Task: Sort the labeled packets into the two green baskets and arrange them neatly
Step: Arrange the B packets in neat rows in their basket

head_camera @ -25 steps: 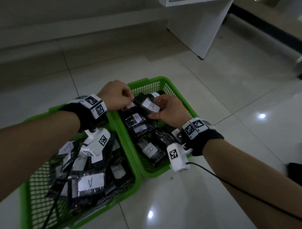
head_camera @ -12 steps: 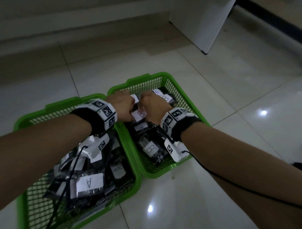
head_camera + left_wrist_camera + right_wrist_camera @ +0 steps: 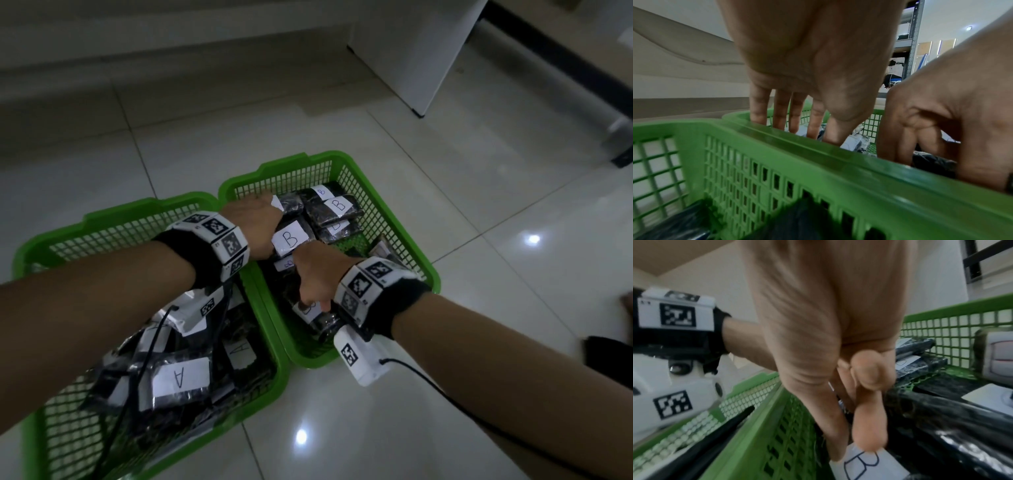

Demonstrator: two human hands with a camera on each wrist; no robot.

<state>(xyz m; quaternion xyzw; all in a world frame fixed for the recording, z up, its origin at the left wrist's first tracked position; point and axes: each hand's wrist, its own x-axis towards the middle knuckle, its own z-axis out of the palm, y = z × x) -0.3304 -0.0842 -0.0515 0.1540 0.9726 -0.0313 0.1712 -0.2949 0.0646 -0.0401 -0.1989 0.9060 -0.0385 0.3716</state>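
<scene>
Two green baskets sit side by side on the floor. The left basket (image 3: pixel 137 209) holds several black packets labelled A (image 3: pixel 180 377). In the right basket (image 3: pixel 284 163) lie several packets labelled B (image 3: pixel 293 238). My left hand (image 3: pixel 253 219) reaches across into the right basket's far left corner, and its fingers (image 3: pixel 780 113) point straight down behind the rim. Near that basket's front my right hand (image 3: pixel 310 301) turns downward. It pinches a B packet (image 3: pixel 861 465), with the thumb (image 3: pixel 869 431) on the label.
A white cabinet (image 3: pixel 411 51) stands at the back right, and a wall runs along the back. Glossy floor tiles surround the baskets. A black cable (image 3: pixel 445 387) trails from my right wrist. A dark object (image 3: pixel 609 356) lies at the right edge.
Both hands held a B packet together over the right basket. They have separated: the left went to the far left corner, the right came back to the near packets.
</scene>
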